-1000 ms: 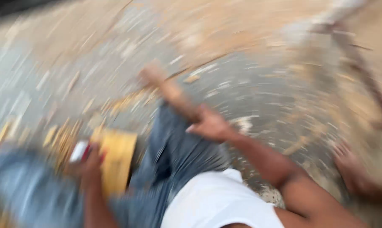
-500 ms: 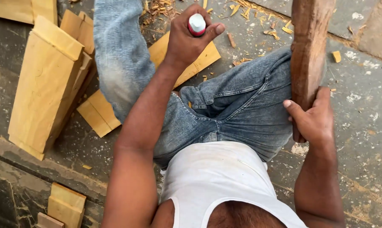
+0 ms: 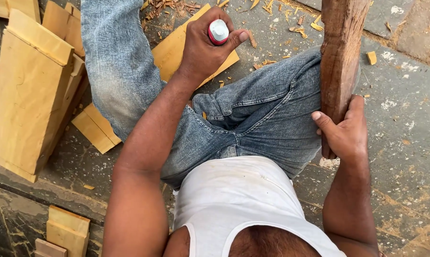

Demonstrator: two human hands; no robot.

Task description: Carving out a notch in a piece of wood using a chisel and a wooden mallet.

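Note:
My left hand (image 3: 203, 45) is closed around a small red-and-white capped container (image 3: 218, 32), held over my left thigh and a flat pale wooden board (image 3: 177, 50) on the ground. My right hand (image 3: 344, 132) grips the lower end of a dark brown wooden plank (image 3: 341, 57) that stands upright beside my right thigh. I am seated on a stone floor in blue jeans and a white vest.
Stacked pale wooden blocks (image 3: 32, 90) lie to the left, with smaller pieces (image 3: 65, 231) at the bottom left. Wood chips (image 3: 272, 19) are scattered on the grey stone floor (image 3: 405, 95) ahead.
One second ago the view was blurred and swinging. Since then it has settled; my left hand holds the container at the same spot and my right hand keeps its grip on the plank.

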